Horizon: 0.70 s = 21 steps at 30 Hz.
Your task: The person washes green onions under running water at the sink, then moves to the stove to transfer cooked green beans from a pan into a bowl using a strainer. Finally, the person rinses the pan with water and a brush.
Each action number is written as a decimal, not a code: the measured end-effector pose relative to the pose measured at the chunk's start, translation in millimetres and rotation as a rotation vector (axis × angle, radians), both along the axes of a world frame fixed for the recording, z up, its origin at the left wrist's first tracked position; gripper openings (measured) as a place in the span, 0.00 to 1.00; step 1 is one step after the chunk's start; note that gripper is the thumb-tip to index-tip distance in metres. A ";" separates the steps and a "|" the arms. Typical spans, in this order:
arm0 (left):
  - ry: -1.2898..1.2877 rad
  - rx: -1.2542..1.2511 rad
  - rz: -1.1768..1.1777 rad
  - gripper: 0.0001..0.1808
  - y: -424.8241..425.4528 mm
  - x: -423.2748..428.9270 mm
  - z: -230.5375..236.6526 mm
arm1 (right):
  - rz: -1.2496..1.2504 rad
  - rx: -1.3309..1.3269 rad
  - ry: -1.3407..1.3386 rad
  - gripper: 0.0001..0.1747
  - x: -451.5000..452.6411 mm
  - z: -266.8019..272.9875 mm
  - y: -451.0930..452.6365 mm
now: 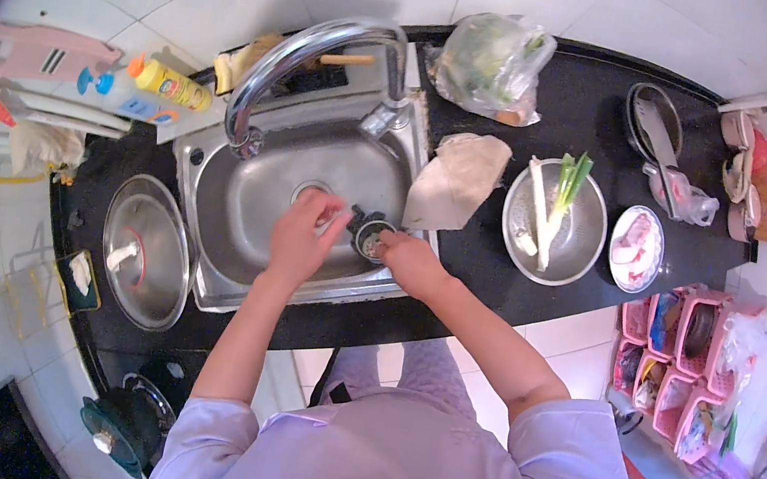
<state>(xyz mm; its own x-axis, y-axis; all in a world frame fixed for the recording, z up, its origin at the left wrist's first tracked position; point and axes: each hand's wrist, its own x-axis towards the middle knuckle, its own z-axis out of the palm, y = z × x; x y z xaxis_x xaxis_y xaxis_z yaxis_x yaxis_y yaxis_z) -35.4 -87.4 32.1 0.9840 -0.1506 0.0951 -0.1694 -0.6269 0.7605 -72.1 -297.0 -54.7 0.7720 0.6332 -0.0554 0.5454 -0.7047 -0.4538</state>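
My right hand [410,263] grips the rim of a small round cup or strainer [373,239] over the right side of the stainless steel sink [240,231]. Dark pieces [359,219] lie beside the cup, towards the sink's middle; what they are is not clear. Over the basin near the drain, my left hand [308,227] hangs with fingers apart and nothing visible in it. A chrome faucet [309,44] arches over the basin from the back right. Right of the sink lies a beige cloth [456,179].
A steel colander [580,269] with scallions and a plate [638,286] of raw meat stand at the right. Behind are a plastic bag of vegetables [488,67] and a pan [631,121]. Left of the sink is a pot lid [159,263]; detergent bottles [169,86] stand behind.
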 end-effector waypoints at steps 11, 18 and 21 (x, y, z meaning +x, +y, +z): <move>-0.426 0.470 0.021 0.23 -212.6 210.7 91.0 | -0.298 0.199 -0.195 0.10 66.1 140.8 -103.4; -0.067 0.201 0.205 0.14 -183.1 259.0 54.6 | -0.609 0.775 0.041 0.05 123.9 156.9 -152.5; -0.105 0.124 0.228 0.15 -169.4 252.0 62.8 | -0.730 1.236 0.401 0.11 165.9 177.5 -155.1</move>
<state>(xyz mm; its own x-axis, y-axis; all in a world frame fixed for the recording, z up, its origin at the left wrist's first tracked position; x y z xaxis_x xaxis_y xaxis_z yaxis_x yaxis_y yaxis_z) 216.6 -256.7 94.9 0.9796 0.0565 0.1928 -0.0873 -0.7447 0.6617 93.7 -452.0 122.8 0.9952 -0.0733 -0.0654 -0.0520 0.1718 -0.9838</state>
